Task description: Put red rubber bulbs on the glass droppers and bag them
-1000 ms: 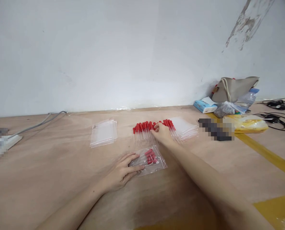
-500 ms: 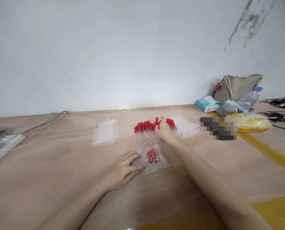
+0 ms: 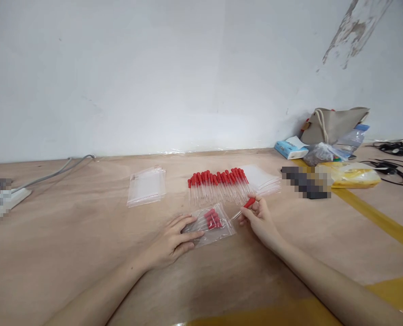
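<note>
A row of glass droppers with red rubber bulbs (image 3: 218, 184) lies on the wooden table (image 3: 86, 244). Nearer me sits a clear plastic bag (image 3: 210, 225) with several red-bulbed droppers inside. My left hand (image 3: 174, 240) lies on the bag's left end, fingers stretched and pressing it flat. My right hand (image 3: 260, 219) is just right of the bag and pinches a single dropper (image 3: 245, 207) by its red bulb, its glass tip pointing toward the bag's mouth.
A stack of empty clear bags (image 3: 146, 186) lies to the left, another stack (image 3: 260, 180) to the right of the droppers. At the far right are a tissue pack (image 3: 289, 148), a beige pouch (image 3: 333, 124), a yellow bag (image 3: 353, 176) and cables (image 3: 394, 158). A grey cable (image 3: 59, 170) runs at left.
My right hand has left the row of droppers and come back toward me with one dropper pinched in it. My left hand has stayed on the bag.
</note>
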The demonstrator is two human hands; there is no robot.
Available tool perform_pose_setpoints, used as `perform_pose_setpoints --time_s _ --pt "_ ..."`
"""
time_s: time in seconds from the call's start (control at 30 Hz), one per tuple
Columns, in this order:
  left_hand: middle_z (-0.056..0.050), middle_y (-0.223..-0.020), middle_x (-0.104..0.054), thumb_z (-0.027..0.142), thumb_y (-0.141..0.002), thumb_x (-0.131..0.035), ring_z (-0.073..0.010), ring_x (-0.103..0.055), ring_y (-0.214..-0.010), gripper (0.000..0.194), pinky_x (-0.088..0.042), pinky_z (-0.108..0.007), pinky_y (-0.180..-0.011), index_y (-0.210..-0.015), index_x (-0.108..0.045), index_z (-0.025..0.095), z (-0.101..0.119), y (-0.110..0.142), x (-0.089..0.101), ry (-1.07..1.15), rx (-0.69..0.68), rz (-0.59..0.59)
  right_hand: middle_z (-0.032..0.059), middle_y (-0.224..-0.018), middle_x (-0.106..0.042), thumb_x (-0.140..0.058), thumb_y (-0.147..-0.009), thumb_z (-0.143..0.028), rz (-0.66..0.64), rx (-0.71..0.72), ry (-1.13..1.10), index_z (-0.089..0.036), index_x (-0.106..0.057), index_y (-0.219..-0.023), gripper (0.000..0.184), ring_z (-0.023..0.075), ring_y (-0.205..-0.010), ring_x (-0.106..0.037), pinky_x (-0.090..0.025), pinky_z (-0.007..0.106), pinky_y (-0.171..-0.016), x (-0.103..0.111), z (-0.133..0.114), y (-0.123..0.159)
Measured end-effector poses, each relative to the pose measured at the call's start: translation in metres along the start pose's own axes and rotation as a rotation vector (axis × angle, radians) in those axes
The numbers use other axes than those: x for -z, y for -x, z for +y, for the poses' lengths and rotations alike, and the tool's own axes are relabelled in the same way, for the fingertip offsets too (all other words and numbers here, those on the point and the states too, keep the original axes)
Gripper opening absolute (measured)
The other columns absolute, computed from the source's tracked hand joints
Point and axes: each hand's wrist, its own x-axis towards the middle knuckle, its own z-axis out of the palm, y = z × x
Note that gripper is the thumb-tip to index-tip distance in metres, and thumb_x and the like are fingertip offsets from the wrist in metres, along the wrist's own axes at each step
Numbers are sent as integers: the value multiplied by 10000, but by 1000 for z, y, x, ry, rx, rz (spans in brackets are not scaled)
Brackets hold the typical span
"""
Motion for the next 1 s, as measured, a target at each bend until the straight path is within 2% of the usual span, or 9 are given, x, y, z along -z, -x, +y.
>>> perform_pose_setpoints --time_s 0.1,0.2,0.4,0.6,0.7,0.77,0.83,0.9,1.0 --pt "-29 -1322 -354 320 -870 -415 -235 -319 -1212 365 -296 -432 -985 -1232 -420 363 0 1 0 -4 2 4 -47 -698 -525 -646 -645 -390 -97 -114 -30 -220 -364 -994 479 116 -561 -575 -492 277 -539 -1 0 7" --pt "-35 -1320 -360 331 -869 -415 -236 -324 -1210 365 -298 -428 -985 -1234 -423 348 0 0 0 -3 2 4 -1 -745 -577 -628 -659 -443 -183 -207 -1 -183 -448 -930 417 113 -607 -583 -486 280 -596 10 -3 5" --pt "-42 -1322 -358 347 -867 -417 -234 -319 -1214 377 -291 -427 -990 -1244 -413 338 0 0 0 -10 5 -5 -16 -623 -581 -662 -625 -419 -423 -266 339 -141 -573 -870 382 63 -490 -479 -381 201 -473 33 -9 -5" --pt "-39 -1319 -362 338 -867 -417 -234 -327 -1208 390 -297 -432 -984 -1256 -391 345 1 0 1 -17 -10 -3 2 -643 -594 -662 -600 -433 -435 -140 491 -143 -631 -851 385 96 -545 -498 -388 224 -513 18 -7 0" --pt "-38 -1320 -364 336 -867 -417 -236 -328 -1209 388 -302 -433 -982 -1254 -393 348 1 -1 2 -18 -9 0 25 -731 -616 -601 -669 -446 -514 -61 510 -153 -647 -850 348 127 -657 -538 -415 241 -593 11 -12 4" --pt "-39 -1322 -365 338 -865 -422 -239 -328 -1211 381 -297 -436 -986 -1246 -408 343 1 -1 2 -14 -3 -3 30 -774 -621 -522 -739 -456 -560 -64 481 -156 -637 -893 356 126 -683 -544 -420 244 -622 8 -17 6" --pt "-39 -1322 -367 340 -862 -428 -240 -333 -1209 380 -297 -434 -988 -1242 -416 341 0 -1 2 -3 -2 1 26 -767 -614 -482 -767 -465 -547 -113 454 -149 -605 -941 381 106 -617 -527 -414 233 -574 6 -19 9" --pt "-34 -1322 -368 340 -860 -433 -239 -335 -1208 381 -303 -430 -985 -1240 -416 349 0 0 1 9 -3 17 22 -745 -607 -528 -736 -468 -510 -149 446 -138 -585 -922 383 95 -574 -509 -398 218 -526 4 -19 11" --pt "-28 -1321 -367 346 -859 -434 -237 -329 -1210 383 -302 -428 -984 -1241 -410 358 0 0 0 6 -3 13 16 -669 -594 -609 -676 -438 -484 -139 504 -132 -590 -784 325 95 -567 -499 -369 200 -495 -1 -15 14"
